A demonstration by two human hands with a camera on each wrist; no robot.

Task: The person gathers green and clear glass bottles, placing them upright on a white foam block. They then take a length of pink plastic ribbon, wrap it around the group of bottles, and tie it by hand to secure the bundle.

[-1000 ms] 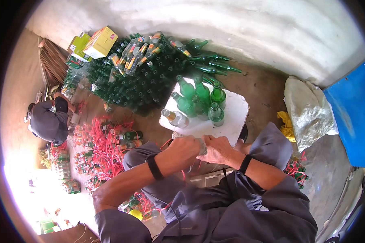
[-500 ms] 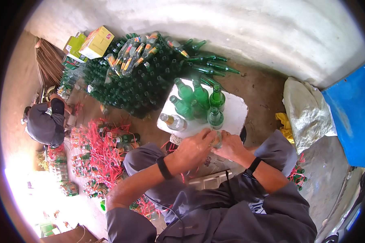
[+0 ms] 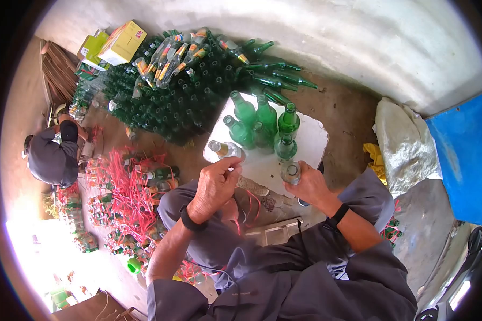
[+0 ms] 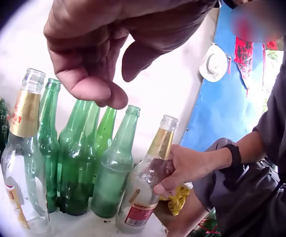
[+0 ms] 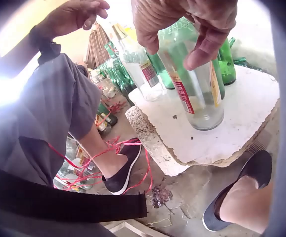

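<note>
- In front of me stands my low white-topped table [image 3: 311, 142], chipped along its edge.
- Beyond the table I face a smudged whitish wall [image 3: 348, 48].
- Well to the table's left I see a tan wall [image 3: 24, 101].
- To the table's right I have a blue panel [image 3: 463, 155].
- Brown floor [image 3: 345, 115] surrounds the table.
- Glaring light [image 3: 32, 257] reaches me from left of the table, on my side.

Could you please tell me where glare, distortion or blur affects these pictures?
Head view: glare at lower left, dark corners, wide-angle bowing; left wrist view: a blurred patch upper right; right wrist view: glare at left edge, held bottle distinct.
</note>
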